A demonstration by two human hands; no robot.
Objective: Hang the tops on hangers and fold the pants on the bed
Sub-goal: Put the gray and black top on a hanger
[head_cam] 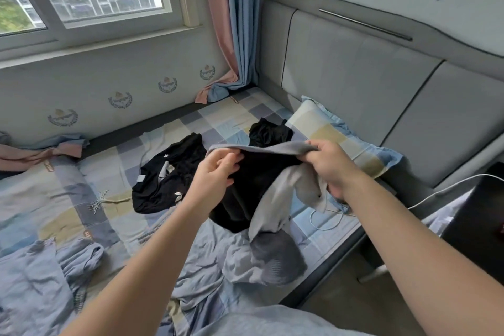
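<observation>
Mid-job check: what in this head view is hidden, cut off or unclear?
Head view only:
1. Held garment: bunched between left hand and right hand; top or pants unclear.
2. Black garment by the pillow: lower part hidden behind the held garment.
3. Dark object: cut off by the right edge.
4. Hangers: none in view.

text: none legible | bedsheet tags [47, 166]: lettering too blurred | wall crests [120, 100]: lettering too small
</observation>
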